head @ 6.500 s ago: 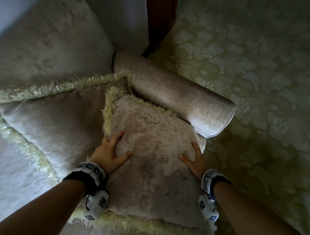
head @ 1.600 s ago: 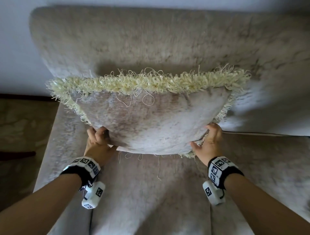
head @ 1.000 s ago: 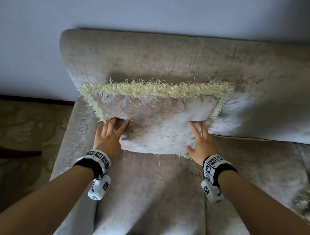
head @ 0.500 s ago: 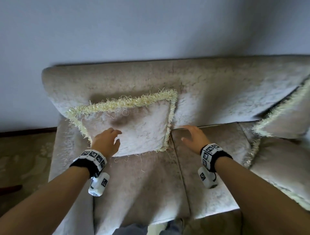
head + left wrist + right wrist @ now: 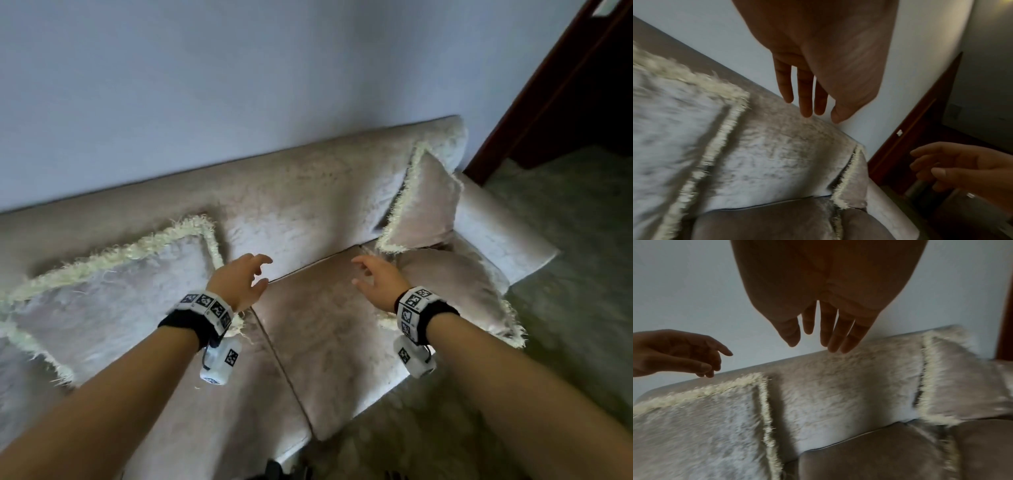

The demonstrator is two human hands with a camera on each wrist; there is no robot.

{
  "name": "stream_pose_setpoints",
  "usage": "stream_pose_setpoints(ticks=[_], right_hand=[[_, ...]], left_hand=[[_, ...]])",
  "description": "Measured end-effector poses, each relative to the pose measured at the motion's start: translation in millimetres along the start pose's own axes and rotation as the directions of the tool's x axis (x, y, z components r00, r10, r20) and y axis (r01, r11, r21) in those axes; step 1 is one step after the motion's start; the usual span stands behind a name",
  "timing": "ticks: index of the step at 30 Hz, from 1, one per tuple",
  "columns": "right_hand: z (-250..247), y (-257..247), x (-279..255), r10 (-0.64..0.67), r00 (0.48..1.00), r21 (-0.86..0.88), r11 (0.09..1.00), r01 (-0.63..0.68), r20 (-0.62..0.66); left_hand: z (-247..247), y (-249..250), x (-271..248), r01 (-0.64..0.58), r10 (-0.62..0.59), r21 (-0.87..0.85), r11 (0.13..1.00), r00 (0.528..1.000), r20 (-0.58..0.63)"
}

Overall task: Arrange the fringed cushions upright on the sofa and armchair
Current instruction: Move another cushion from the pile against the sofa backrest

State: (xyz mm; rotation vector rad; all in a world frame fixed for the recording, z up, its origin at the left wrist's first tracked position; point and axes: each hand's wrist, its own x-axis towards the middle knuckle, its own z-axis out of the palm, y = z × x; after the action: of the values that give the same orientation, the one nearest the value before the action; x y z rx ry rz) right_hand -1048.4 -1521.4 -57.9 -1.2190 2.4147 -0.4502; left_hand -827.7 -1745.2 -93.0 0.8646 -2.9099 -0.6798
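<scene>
A beige fringed cushion point(image 5: 113, 294) leans upright against the sofa back point(image 5: 291, 202) on the left. At the right end a second fringed cushion point(image 5: 424, 205) stands tilted against the backrest, and a third one point(image 5: 455, 287) lies flat on the seat below it. My left hand point(image 5: 246, 281) hovers over the middle seat with relaxed fingers, holding nothing. My right hand point(image 5: 373, 277) floats near the flat cushion's left edge, fingers spread and empty. Both wrist views show straight fingers point(image 5: 805, 97) point(image 5: 830, 331) above the sofa back.
The sofa's rolled right armrest point(image 5: 496, 229) ends beside a dark wooden door frame point(image 5: 555, 89). Patterned green carpet point(image 5: 565, 308) covers the floor to the right and in front. A pale wall point(image 5: 239, 75) rises behind the sofa.
Both hands have let go of the left cushion, which stays upright against the backrest. The hands and the view have swung right, towards the two cushions at the sofa's right end.
</scene>
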Motion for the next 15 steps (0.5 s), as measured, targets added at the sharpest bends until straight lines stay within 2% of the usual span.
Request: stream_pose_setpoints(ticks=[8, 12, 15], right_hand=[[-93, 138, -75, 0.126, 0.984, 0.061, 0.991, -0.119, -0.129], [-121, 199, -89, 0.161, 0.970, 0.095, 0.985, -0.145, -0.180], [-131, 251, -87, 0.233, 0.955, 0.140, 0.968, -0.209, -0.186]], left_hand=[[57, 181, 52, -0.192, 0.198, -0.078, 0.978, 0.977, 0.080], [77, 242, 80, -0.226, 0.236, -0.105, 0.968, 0.967, 0.095], [97, 277, 110, -0.242, 0.254, -0.108, 0.964, 0.961, 0.110]])
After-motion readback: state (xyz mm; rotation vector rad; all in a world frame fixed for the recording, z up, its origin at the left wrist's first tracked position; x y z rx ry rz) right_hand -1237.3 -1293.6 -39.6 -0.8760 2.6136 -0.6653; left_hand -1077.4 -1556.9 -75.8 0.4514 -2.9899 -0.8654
